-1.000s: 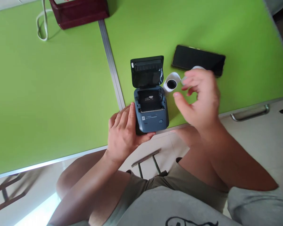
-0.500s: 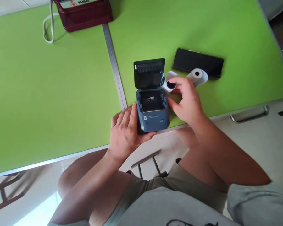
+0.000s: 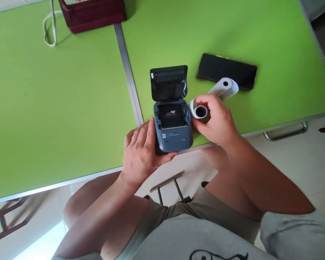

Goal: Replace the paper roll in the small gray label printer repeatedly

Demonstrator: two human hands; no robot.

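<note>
A small blue-grey label printer (image 3: 174,139) stands near the table's front edge, its black lid (image 3: 169,83) raised and its paper bay exposed. My left hand (image 3: 142,150) wraps around the printer's left side and front, thumb along the lower edge. Just right of the printer, my right hand (image 3: 218,117) holds a white paper roll (image 3: 194,108) with a dark core between thumb and fingers. The roll's far side is hidden by the fingers. Beyond that hand, a second white paper roll (image 3: 219,87) with a loose end lies against a black phone (image 3: 227,71).
The green table (image 3: 70,108) has a metal seam strip (image 3: 128,76) left of the printer. At the back sits a dark red box (image 3: 93,16) with a white cord (image 3: 54,27). A metal handle (image 3: 287,133) juts from the front edge at right.
My right hand has brought the paper roll slightly down and to the right, turning it so more of its core shows. The view has shifted a little; my left hand stays on the printer.
</note>
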